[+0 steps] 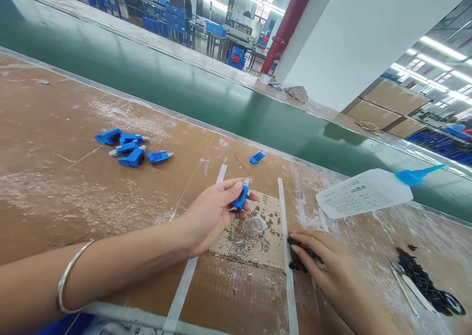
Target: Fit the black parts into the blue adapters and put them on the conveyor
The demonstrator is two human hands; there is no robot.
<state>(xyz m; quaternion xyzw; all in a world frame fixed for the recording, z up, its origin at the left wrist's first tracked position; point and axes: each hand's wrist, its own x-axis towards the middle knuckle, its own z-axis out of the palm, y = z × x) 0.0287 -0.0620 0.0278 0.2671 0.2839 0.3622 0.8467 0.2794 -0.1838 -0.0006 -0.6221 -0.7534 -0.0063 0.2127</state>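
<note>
I have one blue part (239, 200) pinched between the thumb and fingers of my left hand (216, 209), near the middle of the frame, its pale tip pointing up. Just below it stands one clear cup (253, 226), on one piece of card (271, 258) spattered with shiny drops. My right hand (328, 263), lower right of centre, has its thumb and fingertips at some black pieces (300, 265); I cannot tell how many these are, or whether my fingers have closed on one.

Two long tape strips (288, 266) flank the card, one on each side. Above it lies one loose blue part (257, 157), and left of centre five more lie in a group (132, 157), so I count seven with mine. At right, one bottle (354, 195) with one blue nozzle (415, 176) lies on its side. Toward the lower right are two thin white sticks (416, 291) beside a black heap (420, 273), too tangled to count. One green belt (177, 74) crosses the upper frame. One bangle (64, 276) circles my left wrist, lower left.
</note>
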